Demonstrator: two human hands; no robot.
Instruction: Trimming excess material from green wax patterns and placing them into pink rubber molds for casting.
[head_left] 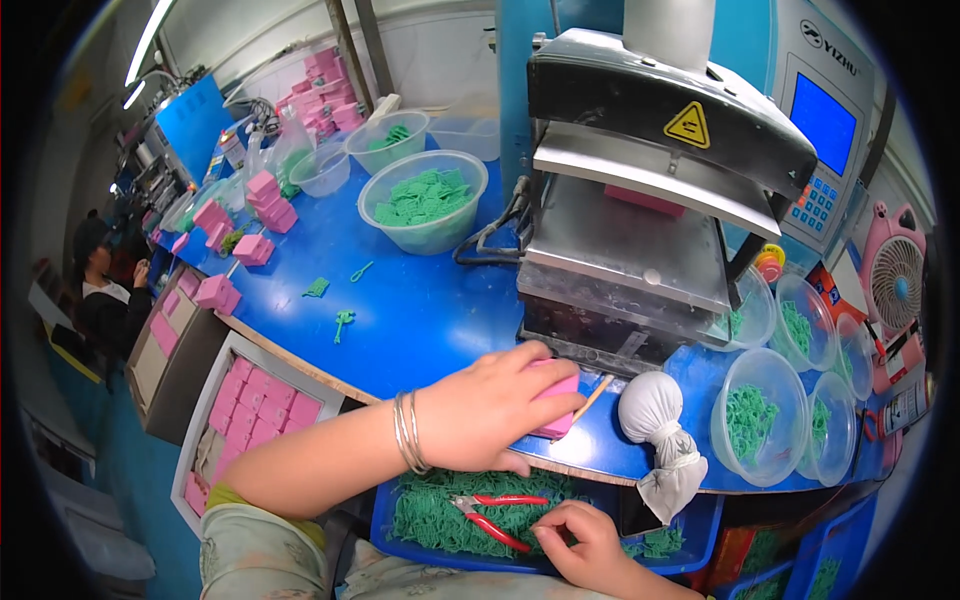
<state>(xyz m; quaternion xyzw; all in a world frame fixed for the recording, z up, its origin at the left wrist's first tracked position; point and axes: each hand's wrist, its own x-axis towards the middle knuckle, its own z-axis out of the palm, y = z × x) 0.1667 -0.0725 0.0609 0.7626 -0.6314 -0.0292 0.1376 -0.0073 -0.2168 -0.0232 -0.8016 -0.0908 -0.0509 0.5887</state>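
My left hand (490,405), with bangles at the wrist, is wrapped over a pink block (558,405) at the front edge of the blue table. The fingers hide much of the block. Beside it a thin wooden stick (592,400) lies on the table. Lower down, my right hand (580,545) is curled closed above a blue tray (708,530) of green pieces (430,515). What its fingers hold, if anything, is hidden. Red-handled nippers (500,515) lie on the green pieces with their handles spread, close to the right fingertips. A white tied cloth bag (655,420) rests right of the block.
A press (630,250) with another pink block (645,198) between its plates stands behind my hands. Clear tubs (425,235) of green pieces stand at back and right. Pink blocks (255,250) line the left edge; a box (215,375) holds more. A person (105,285) sits far left.
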